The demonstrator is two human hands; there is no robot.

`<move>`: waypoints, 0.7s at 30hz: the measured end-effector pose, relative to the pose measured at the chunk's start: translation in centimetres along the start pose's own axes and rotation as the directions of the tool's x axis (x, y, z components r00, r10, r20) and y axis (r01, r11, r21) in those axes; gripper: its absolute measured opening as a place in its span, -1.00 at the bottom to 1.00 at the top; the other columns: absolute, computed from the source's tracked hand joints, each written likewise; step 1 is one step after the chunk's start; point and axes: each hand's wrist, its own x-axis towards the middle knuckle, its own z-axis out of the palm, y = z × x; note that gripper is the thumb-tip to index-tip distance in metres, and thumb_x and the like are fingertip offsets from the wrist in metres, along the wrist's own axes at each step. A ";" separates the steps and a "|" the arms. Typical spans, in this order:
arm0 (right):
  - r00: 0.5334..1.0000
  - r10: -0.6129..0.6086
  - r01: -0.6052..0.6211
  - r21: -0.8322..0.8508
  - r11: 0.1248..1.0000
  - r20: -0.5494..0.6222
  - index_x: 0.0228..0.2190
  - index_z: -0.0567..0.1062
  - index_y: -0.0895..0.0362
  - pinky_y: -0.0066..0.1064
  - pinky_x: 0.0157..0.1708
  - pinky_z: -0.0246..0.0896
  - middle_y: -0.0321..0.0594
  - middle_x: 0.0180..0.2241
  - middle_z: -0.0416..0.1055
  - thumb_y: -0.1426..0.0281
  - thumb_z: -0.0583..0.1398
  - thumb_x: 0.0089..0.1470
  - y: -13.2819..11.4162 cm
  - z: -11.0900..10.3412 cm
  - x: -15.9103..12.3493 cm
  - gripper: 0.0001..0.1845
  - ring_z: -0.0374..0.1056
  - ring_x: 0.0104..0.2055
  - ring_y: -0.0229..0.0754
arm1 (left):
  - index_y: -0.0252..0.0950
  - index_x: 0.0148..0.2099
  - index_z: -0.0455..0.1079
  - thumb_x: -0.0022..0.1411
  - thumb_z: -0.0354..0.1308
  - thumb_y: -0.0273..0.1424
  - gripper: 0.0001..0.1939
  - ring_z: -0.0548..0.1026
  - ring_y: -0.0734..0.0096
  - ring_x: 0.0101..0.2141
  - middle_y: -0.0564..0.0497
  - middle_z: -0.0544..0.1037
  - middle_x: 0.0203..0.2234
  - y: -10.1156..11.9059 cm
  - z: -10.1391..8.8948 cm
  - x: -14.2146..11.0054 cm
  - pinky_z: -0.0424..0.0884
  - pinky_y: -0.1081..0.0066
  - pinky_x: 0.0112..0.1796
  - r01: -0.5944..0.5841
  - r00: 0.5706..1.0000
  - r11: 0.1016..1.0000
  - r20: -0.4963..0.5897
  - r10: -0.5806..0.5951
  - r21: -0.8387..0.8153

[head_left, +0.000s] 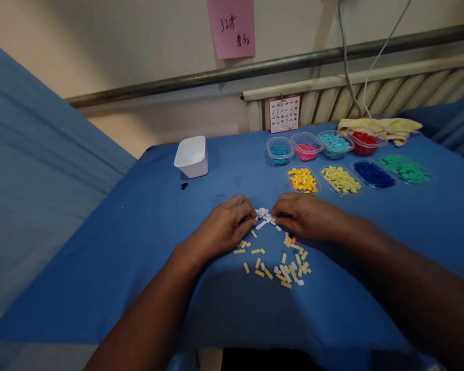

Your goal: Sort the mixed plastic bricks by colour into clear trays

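Observation:
A small heap of white building bricks (263, 215) lies on the blue cloth between my two hands. At its left edge is my left hand (232, 220), closed, with fingers curled and thumb against them. My right hand (307, 214) is closed too, its fingertips touching the heap's right side. Whatever sits inside either set of fingers is hidden. Closer to me, loose pale yellow bricks (268, 274) are scattered, several of them mixed with white ones (285, 273). An orange brick (293, 240) stands out near my right wrist.
Clear tubs of bricks stand at the back right, among them yellow (302, 179), dark blue (373, 173), green (406, 169) and red (365, 140). A white bin (192, 157) is at the back left, with small black pieces (184, 185) beside it. A yellow cloth (379, 126) lies by the radiator.

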 end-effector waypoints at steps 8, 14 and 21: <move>0.948 -0.108 -0.012 0.372 0.928 0.301 -0.08 0.67 -0.02 -0.33 -0.05 0.35 -0.25 -0.12 0.65 0.43 0.34 0.28 -4.8 -3.6 -4.6 -0.80 0.55 -0.06 -0.12 | -0.14 -0.05 0.64 0.43 0.33 -0.39 -0.91 0.58 0.32 -0.17 0.01 0.61 -0.24 3.9 -1.0 -1.6 0.44 0.31 -0.10 -0.242 0.915 0.965 0.307 0.260 -0.098; 0.919 0.048 -0.088 0.086 0.992 0.391 -0.28 0.59 0.04 -0.32 -0.18 0.26 -0.26 -0.21 0.60 0.44 0.45 0.11 -6.3 -3.0 -4.7 -0.84 0.52 -0.13 -0.07 | -0.14 -0.13 0.62 0.44 0.28 -0.46 -0.88 0.55 0.30 -0.21 0.04 0.57 -0.32 4.0 -0.6 -1.7 0.41 0.30 -0.14 -0.265 0.900 0.964 0.366 0.238 0.025; 0.927 0.048 -0.067 0.037 0.997 0.372 -0.25 0.60 0.04 -0.29 -0.18 0.26 -0.22 -0.19 0.62 0.36 0.46 0.14 -6.9 -3.0 -4.9 -0.83 0.53 -0.12 -0.02 | -0.19 -0.21 0.52 0.44 0.21 -0.52 -0.84 0.52 0.33 -0.24 0.05 0.54 -0.33 3.8 -0.8 -2.1 0.40 0.34 -0.14 -0.228 0.907 0.974 0.362 0.214 -0.003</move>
